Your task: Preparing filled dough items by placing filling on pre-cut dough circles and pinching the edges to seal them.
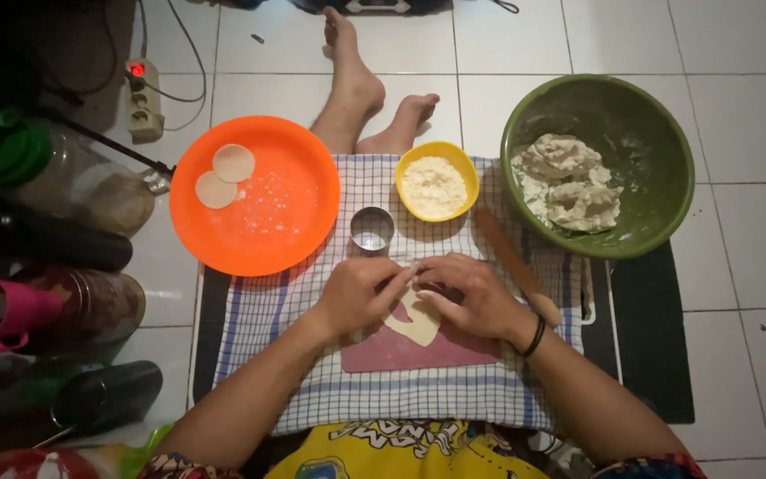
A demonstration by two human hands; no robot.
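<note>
Currently both hands, left hand (358, 293) and right hand (472, 297), are pinching the thin pale dough sheet (417, 321) over the pink rectangular mat (401, 353); next move likely needs a gentle peel, with the round metal cutter (371, 229) just beyond the grip.

Dough sheet (418, 321): soft, matt, pale, showing under the fingers (398, 282). Board (401, 353): smooth, matt, pinkish, looking like plastic. Cloth (312, 390): woven checked fabric, lying matt on the floor (738, 266), whose white tiles are gleaming glossy. Ring cutter (372, 230): shining metal. Orange plate (254, 195), yellow bowl (437, 181), green bowl (597, 165): glossy-looking plastic, dusted with flour. Rolling pin (516, 264): appearing as matt wood. Dough lump (566, 182): looking rough, floury.
</note>
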